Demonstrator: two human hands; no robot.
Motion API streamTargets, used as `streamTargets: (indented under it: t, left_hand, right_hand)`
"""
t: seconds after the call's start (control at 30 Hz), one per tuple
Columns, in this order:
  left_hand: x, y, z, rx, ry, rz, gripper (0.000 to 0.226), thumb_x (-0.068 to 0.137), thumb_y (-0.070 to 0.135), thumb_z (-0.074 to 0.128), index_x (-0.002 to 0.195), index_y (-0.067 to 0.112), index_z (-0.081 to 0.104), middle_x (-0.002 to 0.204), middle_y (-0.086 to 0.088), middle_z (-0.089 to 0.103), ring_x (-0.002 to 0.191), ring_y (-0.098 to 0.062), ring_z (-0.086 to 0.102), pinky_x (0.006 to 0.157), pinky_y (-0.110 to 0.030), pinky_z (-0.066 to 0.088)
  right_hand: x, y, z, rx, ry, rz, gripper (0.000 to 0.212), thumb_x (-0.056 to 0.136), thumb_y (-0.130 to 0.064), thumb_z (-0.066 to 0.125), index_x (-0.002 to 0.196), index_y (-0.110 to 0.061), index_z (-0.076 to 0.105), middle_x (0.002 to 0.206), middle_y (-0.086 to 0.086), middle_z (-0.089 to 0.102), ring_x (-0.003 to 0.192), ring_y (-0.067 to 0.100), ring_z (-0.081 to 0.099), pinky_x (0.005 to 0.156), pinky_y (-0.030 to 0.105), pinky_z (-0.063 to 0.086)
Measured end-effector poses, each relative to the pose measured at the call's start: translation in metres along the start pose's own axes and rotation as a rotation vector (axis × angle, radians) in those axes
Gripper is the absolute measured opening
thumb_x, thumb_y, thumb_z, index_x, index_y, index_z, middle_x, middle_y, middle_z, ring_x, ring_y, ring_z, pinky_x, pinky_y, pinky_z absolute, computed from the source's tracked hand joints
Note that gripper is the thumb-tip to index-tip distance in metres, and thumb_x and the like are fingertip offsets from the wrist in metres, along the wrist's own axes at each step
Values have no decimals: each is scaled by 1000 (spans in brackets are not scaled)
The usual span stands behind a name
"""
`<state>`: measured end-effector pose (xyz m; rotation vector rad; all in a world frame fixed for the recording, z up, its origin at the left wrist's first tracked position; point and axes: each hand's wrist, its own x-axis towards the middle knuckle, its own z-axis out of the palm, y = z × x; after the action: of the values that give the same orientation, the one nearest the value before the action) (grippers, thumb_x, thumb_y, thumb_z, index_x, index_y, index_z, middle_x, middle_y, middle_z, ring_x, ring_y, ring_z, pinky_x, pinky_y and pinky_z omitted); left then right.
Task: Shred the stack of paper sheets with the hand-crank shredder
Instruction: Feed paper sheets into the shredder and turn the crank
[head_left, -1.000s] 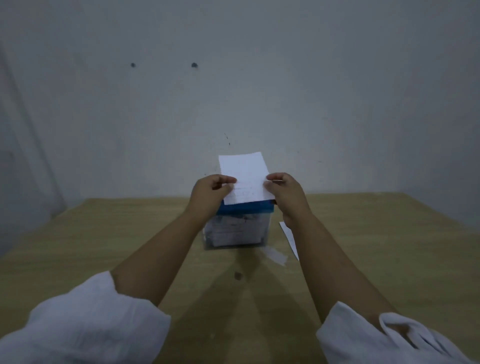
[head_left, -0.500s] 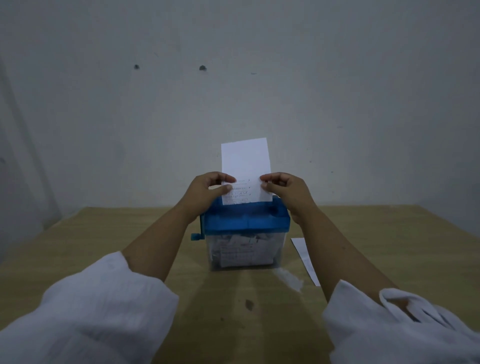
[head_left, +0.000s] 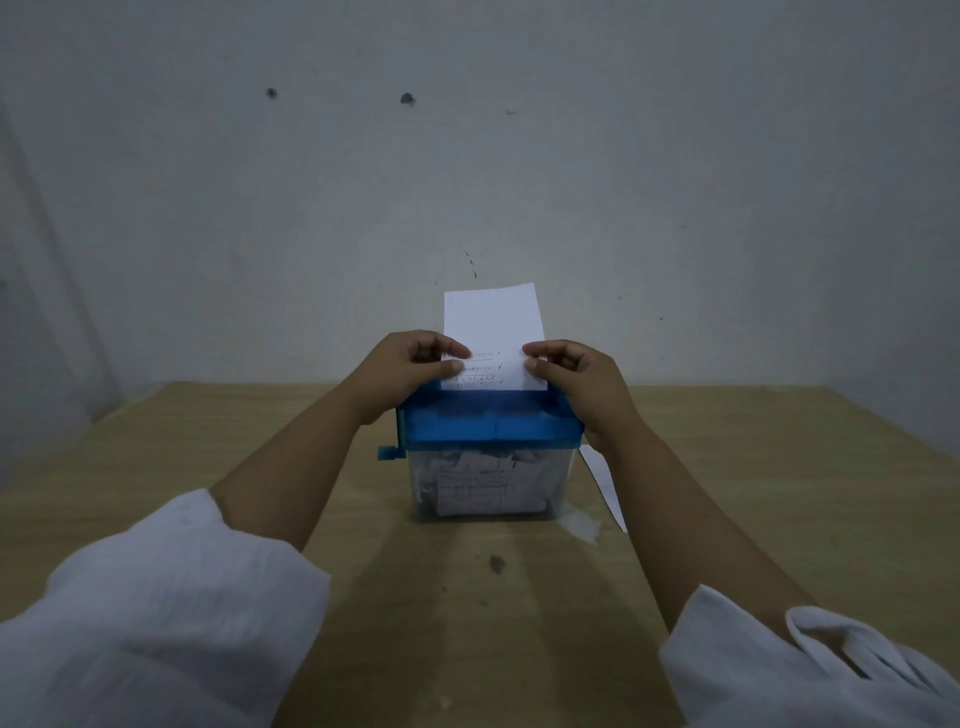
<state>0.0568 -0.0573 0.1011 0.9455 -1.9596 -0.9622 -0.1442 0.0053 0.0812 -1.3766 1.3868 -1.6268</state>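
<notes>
Head view: we pinch the white handwritten paper sheet (head_left: 491, 322) by its side edges, left hand (head_left: 410, 371) and right hand (head_left: 576, 379) both clamped on it, and should feed it squarely into the blue-lidded clear plastic hand-crank shredder (head_left: 493, 423) just below our grip.

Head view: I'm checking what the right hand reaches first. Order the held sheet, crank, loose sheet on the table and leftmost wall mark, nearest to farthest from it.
1. Held sheet: pinched by the right hand, above the shredder.
2. Loose sheet: on the table, beside that wrist.
3. Crank: on the shredder's left side.
4. Wall mark: high on the back wall.
</notes>
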Motion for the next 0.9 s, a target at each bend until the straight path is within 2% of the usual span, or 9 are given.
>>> streamTargets:
  t: [0.17,0.23,0.33,0.57,0.63,0.7,0.77,0.83,0.9]
  left_hand:
    - [-10,9,2,32,40,-71,16,89,19,62,105,19,63,110,1,62,104,-19,57,81,-25,49]
    - [-17,9,7,-31,280,-152,32,90,26,62,119,13,55,122,-1,56,107,-18,52,82,-26,43]
    - [-36,11,10,-485,591,-440,68,88,36,64,142,9,33,146,-9,37,129,-25,39,100,-34,35]
    - [-59,17,25,-848,326,-836,90,86,55,56,149,6,16,154,-23,13,142,-40,14,115,-50,0]
    - [-57,29,25,-861,294,-809,82,90,51,54,148,5,19,152,-23,23,133,-35,35,115,-43,11]
    - [-58,45,26,-838,269,-760,65,92,46,53,140,4,37,141,-17,42,77,-19,66,89,-21,46]
    - [-56,48,28,-797,256,-740,42,91,41,57,115,7,57,105,-15,62,34,-17,55,28,-18,41]
    - [-52,39,26,-796,246,-764,29,90,33,62,93,5,60,59,-11,67,35,-21,57,19,-19,32]
    - [-49,29,22,-799,262,-797,27,85,29,68,82,5,56,55,-11,65,53,-28,61,30,-25,44]
  right_hand:
    - [-4,-7,-4,-66,-13,-20,14,86,-8,64,97,-15,69,91,-7,64,83,5,58,70,12,52]
    - [-5,-8,-3,-74,-14,-22,14,86,-8,63,98,-14,68,89,-5,64,80,5,57,69,12,51]
    - [-8,-11,-2,-57,-11,-39,23,87,-7,62,109,-16,62,80,-2,62,78,8,58,61,13,51]
    - [-6,-8,2,-64,17,-15,44,88,-11,63,127,-20,45,95,9,67,88,15,62,76,28,53]
    - [-5,-6,2,-68,20,-10,42,88,-11,63,125,-19,47,98,12,67,90,18,62,77,27,52]
    - [-4,-5,2,-59,16,2,41,87,-12,63,125,-18,47,99,12,67,91,18,62,76,26,52]
    - [-3,-6,2,-44,10,8,41,88,-11,63,125,-17,48,98,9,66,89,17,62,72,23,52]
    - [-2,-5,3,-38,6,12,41,88,-12,63,125,-16,48,97,10,66,88,16,61,71,23,51]
    - [-1,-4,2,-49,8,24,40,87,-13,64,124,-17,49,99,10,66,90,17,61,73,25,51]
